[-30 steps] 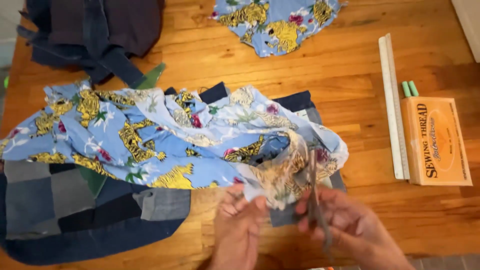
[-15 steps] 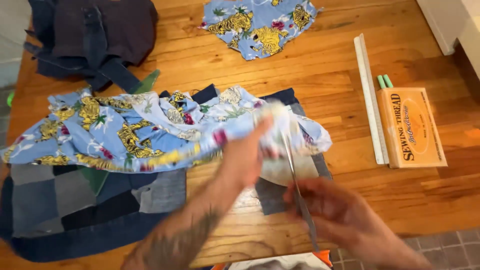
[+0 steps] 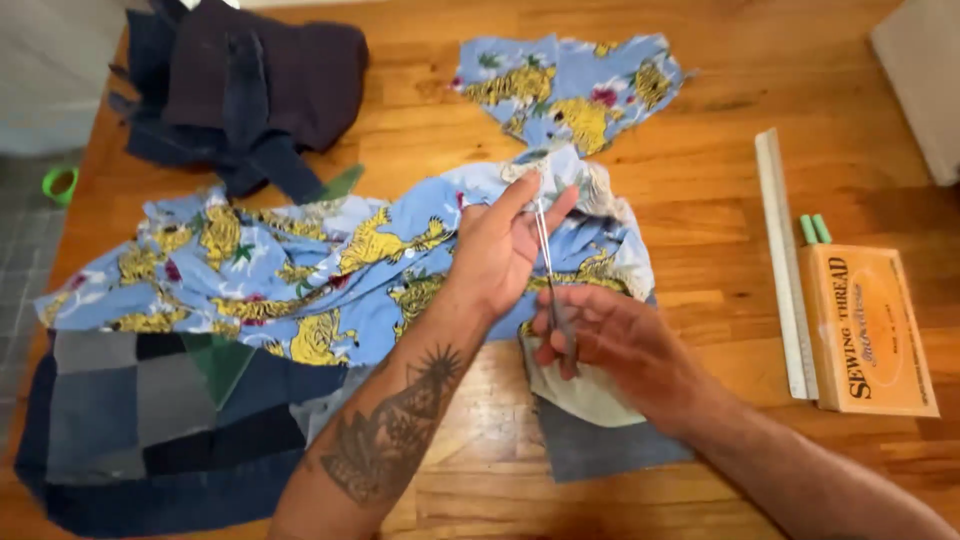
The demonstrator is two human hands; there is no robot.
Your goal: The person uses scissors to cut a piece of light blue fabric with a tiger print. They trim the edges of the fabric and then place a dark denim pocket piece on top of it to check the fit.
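Clearly, the scissors ran lengthwise away from the right hand, whose grip was clenched on their handles, blades pointing up toward the blue tiger-print fabric edge pinched by the left hand, on the wooden surface.

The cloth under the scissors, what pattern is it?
The cloth is light blue with yellow tigers and small red flowers, clearest in the head view.

Matt printed cloth, shiny metal scissors, glossy wooden table
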